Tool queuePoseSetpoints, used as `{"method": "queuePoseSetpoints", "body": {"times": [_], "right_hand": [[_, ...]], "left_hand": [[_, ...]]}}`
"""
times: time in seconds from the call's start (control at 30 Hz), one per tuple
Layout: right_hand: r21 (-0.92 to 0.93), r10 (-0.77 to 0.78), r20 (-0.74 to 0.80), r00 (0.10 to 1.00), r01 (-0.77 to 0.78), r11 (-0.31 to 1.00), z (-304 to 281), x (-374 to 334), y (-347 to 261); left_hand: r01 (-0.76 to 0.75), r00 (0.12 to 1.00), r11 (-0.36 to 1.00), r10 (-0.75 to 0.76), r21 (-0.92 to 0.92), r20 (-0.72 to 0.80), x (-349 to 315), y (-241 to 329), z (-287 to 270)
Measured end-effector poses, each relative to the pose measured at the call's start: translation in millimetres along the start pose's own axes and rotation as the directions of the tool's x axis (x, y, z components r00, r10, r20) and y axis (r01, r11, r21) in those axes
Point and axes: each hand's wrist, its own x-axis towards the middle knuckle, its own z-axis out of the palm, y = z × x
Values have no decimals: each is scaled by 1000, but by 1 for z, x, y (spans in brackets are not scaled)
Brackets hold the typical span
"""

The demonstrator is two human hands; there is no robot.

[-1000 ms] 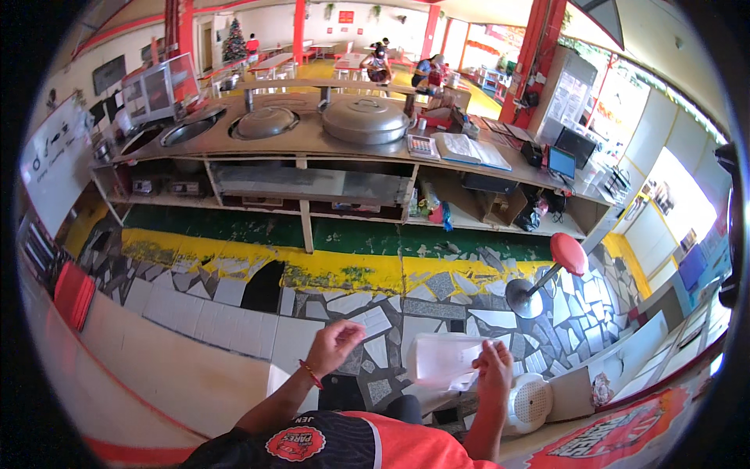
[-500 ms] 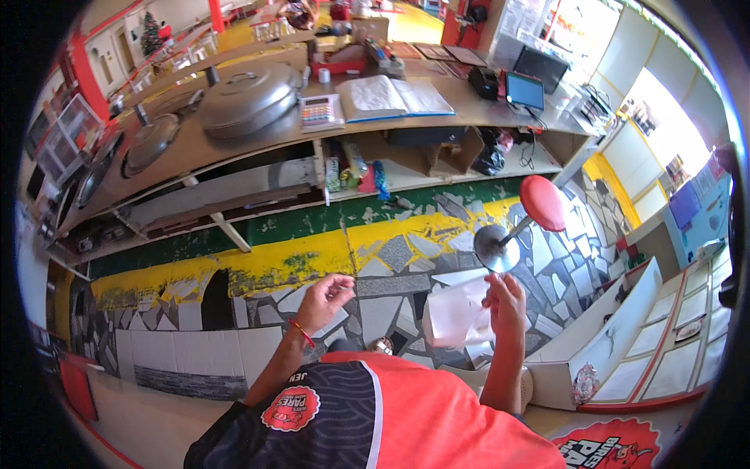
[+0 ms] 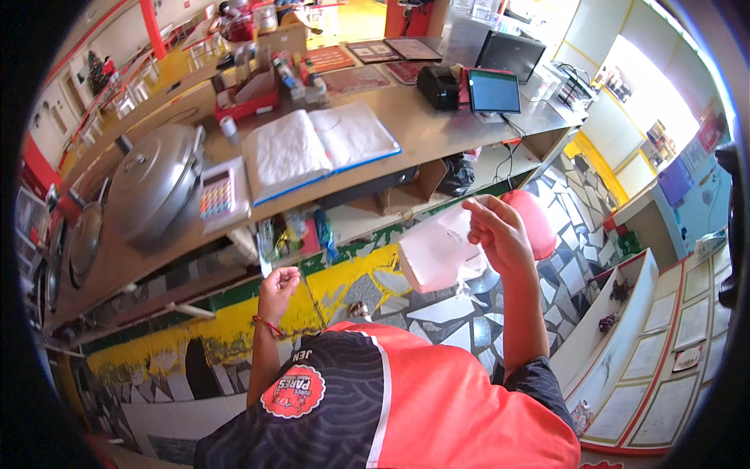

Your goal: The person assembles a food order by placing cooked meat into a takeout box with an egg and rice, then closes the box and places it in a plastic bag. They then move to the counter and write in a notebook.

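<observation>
My right hand (image 3: 500,232) is raised on the right, its fingers pinched at the upper edge of a thin, pinkish-white sheet (image 3: 437,250). The sheet hangs down in front of the red stool; whether it is paper or plastic is hard to tell. My left hand (image 3: 279,292), with a red bracelet at the wrist, is held low beside the counter's near edge. Its fingers are curled closed and nothing shows in them. Nearest to it on the counter (image 3: 426,160) is a calculator (image 3: 219,193) with coloured keys, beside an open notebook (image 3: 289,156) with a blue cover.
A large lidded metal pot (image 3: 152,184) stands at the counter's left. A red tray (image 3: 248,98) is at the back, a small screen (image 3: 494,91) and a black printer (image 3: 439,86) to the right. The red stool (image 3: 531,224) stands on the stone-patterned floor, near a white shelf unit (image 3: 601,336).
My view has turned and come closer to the counter. My right hand has risen with the sheet, now overlapping the stool. My left hand is now nearer the counter edge, still closed.
</observation>
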Motion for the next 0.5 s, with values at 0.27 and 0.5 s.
{"method": "queuePoseSetpoints", "body": {"times": [0.27,0.5], "right_hand": [[53,19,163,987,-28,998,-16,197,-44],[111,15,515,857,-84,990,-18,397,-73]], "left_hand": [[-277,950,958,262,73,168,155,106,53],[-147,945,988,155,47,-288,173,86,75]]}}
